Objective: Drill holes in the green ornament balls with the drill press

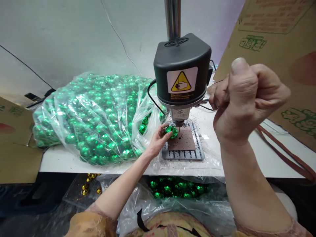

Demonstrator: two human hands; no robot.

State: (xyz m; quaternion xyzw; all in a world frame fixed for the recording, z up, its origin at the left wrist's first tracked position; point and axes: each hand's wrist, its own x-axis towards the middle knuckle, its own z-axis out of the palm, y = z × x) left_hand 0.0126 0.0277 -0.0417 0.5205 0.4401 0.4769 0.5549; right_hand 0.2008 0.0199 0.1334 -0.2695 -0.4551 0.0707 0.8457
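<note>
Between the fingers of my left hand (159,140) is a shiny green faceted ball (172,132), beside the bit of a small bench drill press (182,69). Below the bit lies a brown board (189,140) with a dark hole, on the slotted metal base (199,153). My right hand (247,98) is closed in a fist at the right of the drill head, gripping the feed lever (206,100); most of that lever is hidden by the hand. Dark specks of debris are scattered over the board and base.
A large clear bag (98,121) full of green balls fills the table's left side. Another opened bag of green balls (177,187) sits below the front edge, near several gold balls (85,189). Cardboard boxes (278,65) stand at both sides. A brown strap (283,154) lies at right.
</note>
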